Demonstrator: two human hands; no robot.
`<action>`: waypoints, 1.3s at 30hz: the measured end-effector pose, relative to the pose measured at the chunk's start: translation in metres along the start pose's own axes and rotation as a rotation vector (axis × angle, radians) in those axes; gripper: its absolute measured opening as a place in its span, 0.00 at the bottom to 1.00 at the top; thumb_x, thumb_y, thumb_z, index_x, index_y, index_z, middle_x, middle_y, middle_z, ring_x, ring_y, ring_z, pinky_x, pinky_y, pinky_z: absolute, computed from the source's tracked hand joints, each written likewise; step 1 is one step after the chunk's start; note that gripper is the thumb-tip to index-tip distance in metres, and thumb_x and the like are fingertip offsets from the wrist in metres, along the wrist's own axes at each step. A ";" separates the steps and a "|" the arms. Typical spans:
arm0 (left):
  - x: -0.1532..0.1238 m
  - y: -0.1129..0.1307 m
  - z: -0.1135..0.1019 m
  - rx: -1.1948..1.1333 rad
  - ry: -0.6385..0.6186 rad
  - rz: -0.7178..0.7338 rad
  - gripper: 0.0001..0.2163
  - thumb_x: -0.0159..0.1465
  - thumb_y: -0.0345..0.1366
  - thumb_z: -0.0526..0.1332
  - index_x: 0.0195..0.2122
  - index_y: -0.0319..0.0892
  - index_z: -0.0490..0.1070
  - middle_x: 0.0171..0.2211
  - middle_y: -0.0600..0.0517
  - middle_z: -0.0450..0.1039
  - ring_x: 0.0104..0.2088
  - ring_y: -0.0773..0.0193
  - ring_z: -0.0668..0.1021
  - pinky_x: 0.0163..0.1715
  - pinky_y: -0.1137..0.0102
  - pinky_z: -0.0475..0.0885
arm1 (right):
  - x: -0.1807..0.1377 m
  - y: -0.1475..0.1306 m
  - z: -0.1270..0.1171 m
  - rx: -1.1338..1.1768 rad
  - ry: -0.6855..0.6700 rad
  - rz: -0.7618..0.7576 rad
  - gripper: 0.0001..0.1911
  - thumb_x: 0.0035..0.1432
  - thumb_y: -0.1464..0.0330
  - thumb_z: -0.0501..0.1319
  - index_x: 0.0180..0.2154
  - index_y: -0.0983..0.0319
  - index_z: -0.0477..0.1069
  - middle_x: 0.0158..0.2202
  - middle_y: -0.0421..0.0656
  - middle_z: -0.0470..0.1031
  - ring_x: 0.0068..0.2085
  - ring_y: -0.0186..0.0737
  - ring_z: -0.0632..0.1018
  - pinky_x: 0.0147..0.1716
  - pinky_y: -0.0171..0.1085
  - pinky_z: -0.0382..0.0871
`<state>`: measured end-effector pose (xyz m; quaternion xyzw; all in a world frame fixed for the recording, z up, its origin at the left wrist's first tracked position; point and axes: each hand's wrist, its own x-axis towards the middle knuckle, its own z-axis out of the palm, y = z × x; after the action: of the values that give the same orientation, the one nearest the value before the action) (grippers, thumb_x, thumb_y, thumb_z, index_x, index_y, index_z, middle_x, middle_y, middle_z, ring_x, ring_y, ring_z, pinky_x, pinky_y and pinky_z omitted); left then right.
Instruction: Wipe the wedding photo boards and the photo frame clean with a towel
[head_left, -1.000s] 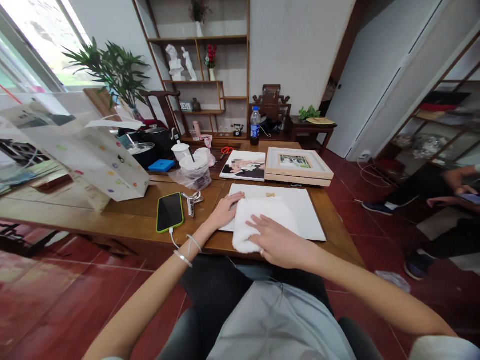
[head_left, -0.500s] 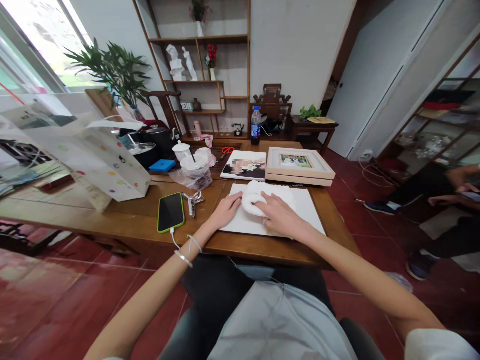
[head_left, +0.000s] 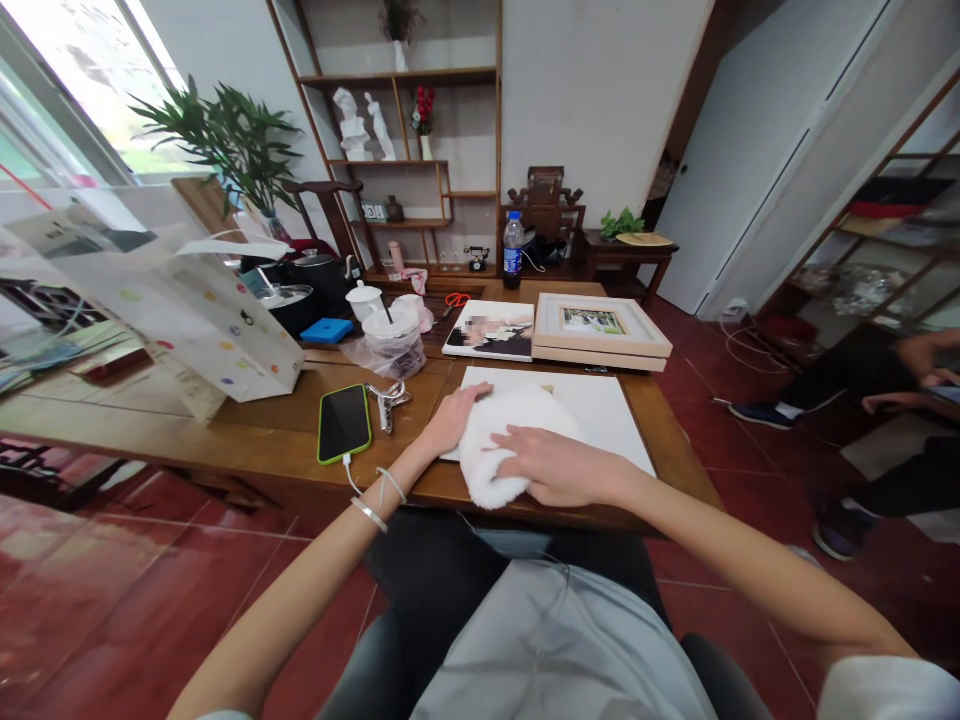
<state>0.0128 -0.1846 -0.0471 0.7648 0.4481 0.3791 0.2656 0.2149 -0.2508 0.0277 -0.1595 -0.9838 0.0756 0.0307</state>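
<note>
A white flat board [head_left: 600,415] lies on the wooden table [head_left: 285,420] in front of me. My right hand [head_left: 559,465] presses flat on a white fluffy cloth [head_left: 499,430] that covers the board's near left part and hangs over the table edge. My left hand [head_left: 450,420] rests flat on the board's left edge, fingers stretched out, touching the cloth. A black phone in a green case [head_left: 343,422] with a cable lies left of that hand, beside a metal clip [head_left: 386,400].
Behind the board stand a framed picture [head_left: 596,325] and a photo print [head_left: 491,330]. A dotted paper bag [head_left: 187,320], plastic cup [head_left: 390,335], pots and a blue bottle [head_left: 512,250] sit farther back. Another person's hands and legs [head_left: 915,380] are at the right.
My right hand drew the cloth back from the board's far middle toward me and to the near left edge. The left hand stayed on the board's left edge.
</note>
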 end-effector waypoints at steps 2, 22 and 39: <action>0.001 -0.001 0.000 0.024 -0.035 0.028 0.25 0.67 0.43 0.37 0.49 0.41 0.70 0.52 0.49 0.69 0.57 0.61 0.66 0.59 0.62 0.55 | -0.015 -0.006 -0.011 0.098 -0.047 0.016 0.21 0.48 0.81 0.51 0.43 0.61 0.71 0.44 0.47 0.72 0.48 0.45 0.70 0.46 0.43 0.61; 0.004 -0.006 0.003 0.164 -0.029 0.113 0.16 0.60 0.36 0.54 0.48 0.40 0.71 0.51 0.46 0.70 0.55 0.57 0.69 0.57 0.61 0.59 | 0.043 0.103 -0.012 -0.245 0.459 0.092 0.25 0.44 0.82 0.51 0.46 0.63 0.64 0.47 0.52 0.70 0.49 0.49 0.69 0.43 0.45 0.63; 0.003 -0.006 0.002 0.144 -0.033 0.070 0.16 0.61 0.38 0.54 0.48 0.42 0.71 0.53 0.47 0.67 0.56 0.58 0.67 0.59 0.58 0.54 | -0.016 0.155 -0.024 0.035 0.176 0.364 0.26 0.47 0.76 0.52 0.50 0.62 0.62 0.48 0.49 0.70 0.47 0.50 0.70 0.44 0.44 0.64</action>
<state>0.0127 -0.1797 -0.0515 0.8034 0.4427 0.3422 0.2039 0.2798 -0.1075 0.0258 -0.3402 -0.9308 0.0830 0.1051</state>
